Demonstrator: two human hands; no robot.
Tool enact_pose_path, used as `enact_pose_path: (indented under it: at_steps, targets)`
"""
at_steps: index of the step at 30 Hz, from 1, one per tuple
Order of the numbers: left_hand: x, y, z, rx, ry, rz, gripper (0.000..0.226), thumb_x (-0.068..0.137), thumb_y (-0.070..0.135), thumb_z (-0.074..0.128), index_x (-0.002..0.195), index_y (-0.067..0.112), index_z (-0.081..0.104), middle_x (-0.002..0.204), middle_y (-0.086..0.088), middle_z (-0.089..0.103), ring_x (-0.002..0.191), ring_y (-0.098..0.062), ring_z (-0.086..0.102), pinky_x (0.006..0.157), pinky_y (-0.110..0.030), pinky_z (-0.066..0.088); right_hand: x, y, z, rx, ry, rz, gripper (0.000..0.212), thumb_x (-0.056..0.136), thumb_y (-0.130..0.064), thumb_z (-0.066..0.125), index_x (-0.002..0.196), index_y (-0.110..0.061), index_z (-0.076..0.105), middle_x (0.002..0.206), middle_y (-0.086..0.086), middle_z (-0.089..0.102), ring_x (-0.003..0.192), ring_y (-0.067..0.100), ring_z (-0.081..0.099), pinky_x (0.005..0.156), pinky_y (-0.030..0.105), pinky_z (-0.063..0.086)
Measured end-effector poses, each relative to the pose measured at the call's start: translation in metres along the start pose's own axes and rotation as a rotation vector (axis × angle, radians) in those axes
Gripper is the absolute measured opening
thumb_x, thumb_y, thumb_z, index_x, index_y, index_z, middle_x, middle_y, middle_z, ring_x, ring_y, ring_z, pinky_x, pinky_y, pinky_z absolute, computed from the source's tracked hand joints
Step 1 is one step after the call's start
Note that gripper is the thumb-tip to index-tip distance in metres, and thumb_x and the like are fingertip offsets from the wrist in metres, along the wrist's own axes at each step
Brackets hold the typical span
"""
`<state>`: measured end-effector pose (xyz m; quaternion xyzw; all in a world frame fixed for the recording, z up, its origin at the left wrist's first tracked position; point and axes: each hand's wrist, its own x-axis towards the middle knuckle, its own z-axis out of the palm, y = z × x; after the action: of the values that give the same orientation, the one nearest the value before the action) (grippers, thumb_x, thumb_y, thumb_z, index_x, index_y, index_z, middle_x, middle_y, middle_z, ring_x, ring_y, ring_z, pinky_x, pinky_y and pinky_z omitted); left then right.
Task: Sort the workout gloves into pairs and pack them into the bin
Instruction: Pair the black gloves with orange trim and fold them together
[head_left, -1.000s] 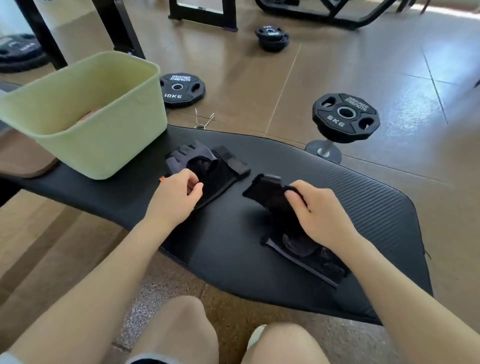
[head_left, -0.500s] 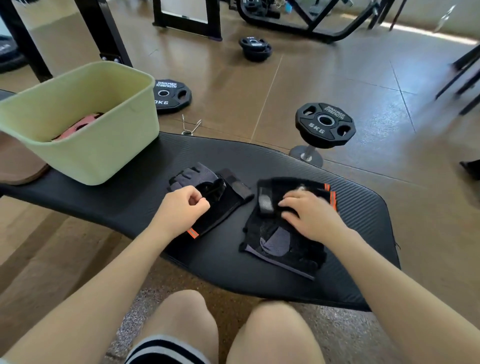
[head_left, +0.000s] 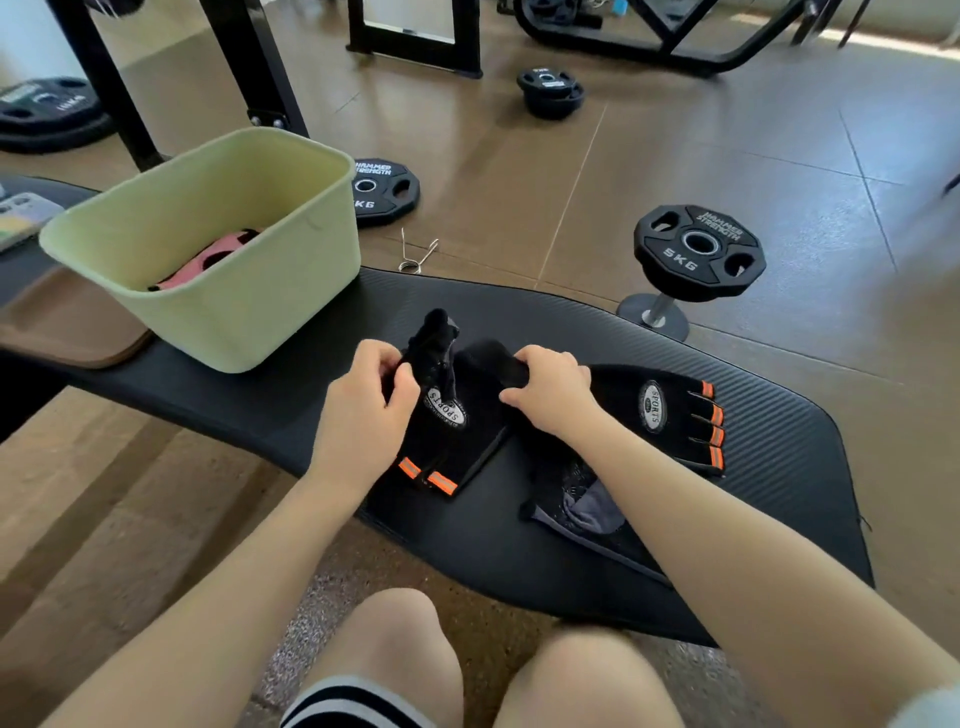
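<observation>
A wide gym floor is stretching behind everything, brown tiles scattered with weight plates (head_left: 698, 252) and machine frames. Across it a black padded bench (head_left: 779, 415) is serving as the work surface, ribbed and slightly cushioned. On its left end a pale green bin (head_left: 291, 291) is sitting, with a pink glove (head_left: 208, 262) already lying inside. Near the middle the black gloves are lying: one flat glove (head_left: 670, 410) with orange finger trim just beside the right arm, and a held glove (head_left: 452, 415) being lifted at its cuff end. The left hand (head_left: 363, 410) is pinching one edge of it, the right hand (head_left: 550, 395) is curling round the other. Judging by the folds, the gloves are looking soft, light and floppy, best taken at the cuff or strap, where the fabric seems thicker
</observation>
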<state>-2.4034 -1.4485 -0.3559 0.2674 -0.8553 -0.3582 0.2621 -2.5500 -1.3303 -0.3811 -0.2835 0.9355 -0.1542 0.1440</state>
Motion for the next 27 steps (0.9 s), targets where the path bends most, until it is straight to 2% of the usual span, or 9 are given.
enact_pose_path:
  at_steps: [6, 9, 12, 15, 19, 21, 23, 25, 27]
  targets:
    - [0.004, 0.013, -0.004, 0.037, 0.162, 0.026, 0.018, 0.090, 0.012, 0.049, 0.104, 0.001, 0.048, 0.084, -0.009, 0.056, 0.074, -0.031, 0.052, 0.067, -0.035, 0.038, -0.016, 0.004, -0.033, 0.862, 0.174, 0.003, 0.017, 0.078, -0.009, 0.065, 0.088, -0.022, 0.059, 0.091, 0.003, 0.065, 0.092, 0.026, 0.062, 0.083, 0.039, 0.052]
    - [0.011, 0.021, -0.003, 0.218, 0.211, 0.177, 0.012, 0.086, 0.006, 0.053, 0.097, 0.001, 0.050, 0.080, -0.018, 0.058, 0.072, -0.038, 0.055, 0.062, -0.041, 0.039, -0.027, 0.014, -0.043, 1.153, 0.239, 0.123, 0.015, 0.082, -0.009, 0.065, 0.092, -0.018, 0.060, 0.097, 0.010, 0.067, 0.095, 0.030, 0.065, 0.082, 0.043, 0.056]
    - [0.016, 0.011, 0.010, 0.693, 0.173, 0.320, 0.018, 0.075, -0.004, 0.056, 0.091, 0.005, 0.052, 0.077, -0.016, 0.055, 0.066, -0.034, 0.053, 0.056, -0.038, 0.038, -0.041, 0.027, -0.039, 1.329, 0.218, 0.252, 0.024, 0.087, -0.009, 0.061, 0.109, -0.005, 0.054, 0.106, 0.012, 0.063, 0.094, 0.022, 0.064, 0.074, 0.030, 0.056]
    - [0.012, -0.005, 0.030, 0.904, -0.144, 0.272, 0.027, 0.072, -0.005, 0.055, 0.096, 0.006, 0.051, 0.089, -0.017, 0.055, 0.080, -0.035, 0.054, 0.066, -0.041, 0.045, -0.060, 0.037, -0.027, 1.088, 0.133, 0.338, 0.034, 0.085, -0.011, 0.063, 0.117, -0.007, 0.049, 0.095, 0.003, 0.063, 0.082, 0.013, 0.062, 0.069, 0.025, 0.052]
    - [0.007, -0.007, 0.031, 0.714, -0.408, -0.014, 0.033, 0.080, 0.015, 0.052, 0.113, 0.009, 0.050, 0.121, -0.011, 0.048, 0.114, -0.033, 0.040, 0.091, -0.042, 0.036, -0.082, 0.044, -0.023, 0.841, -0.031, 0.250, 0.031, 0.083, -0.014, 0.066, 0.110, -0.008, 0.051, 0.086, 0.003, 0.065, 0.065, 0.010, 0.060, 0.052, 0.016, 0.046]
    - [0.006, -0.001, 0.028, 0.598, -0.307, 0.111, 0.035, 0.078, 0.014, 0.055, 0.112, 0.006, 0.057, 0.126, -0.013, 0.049, 0.117, -0.036, 0.040, 0.094, -0.046, 0.037, -0.086, 0.044, -0.023, 0.695, -0.112, 0.216, 0.029, 0.083, -0.020, 0.067, 0.105, -0.006, 0.055, 0.086, 0.006, 0.065, 0.060, 0.013, 0.058, 0.046, 0.018, 0.043]
    - [0.009, 0.008, 0.033, 0.342, -0.276, 0.306, 0.033, 0.078, 0.004, 0.050, 0.110, 0.004, 0.060, 0.122, -0.014, 0.054, 0.112, -0.036, 0.047, 0.094, -0.047, 0.042, -0.086, 0.044, -0.023, 0.458, 0.009, 0.245, 0.042, 0.078, -0.029, 0.071, 0.108, -0.007, 0.053, 0.098, 0.006, 0.064, 0.081, 0.021, 0.063, 0.065, 0.028, 0.052]
    - [0.015, 0.020, 0.046, 0.138, -0.424, 0.418, 0.035, 0.084, -0.001, 0.042, 0.115, 0.005, 0.057, 0.126, -0.011, 0.054, 0.116, -0.029, 0.049, 0.101, -0.039, 0.038, -0.085, 0.043, -0.024, 0.268, 0.201, 0.277, 0.059, 0.076, -0.032, 0.073, 0.121, -0.011, 0.041, 0.117, 0.008, 0.056, 0.098, 0.030, 0.060, 0.081, 0.039, 0.050]
    - [0.020, 0.028, 0.067, 0.109, -0.589, 0.462, 0.038, 0.091, 0.001, 0.040, 0.126, 0.009, 0.050, 0.139, -0.007, 0.045, 0.127, -0.022, 0.042, 0.106, -0.028, 0.029, -0.085, 0.044, -0.023, 0.097, 0.286, 0.185, 0.066, 0.079, -0.030, 0.070, 0.133, -0.019, 0.033, 0.126, 0.008, 0.044, 0.100, 0.032, 0.058, 0.078, 0.040, 0.048]
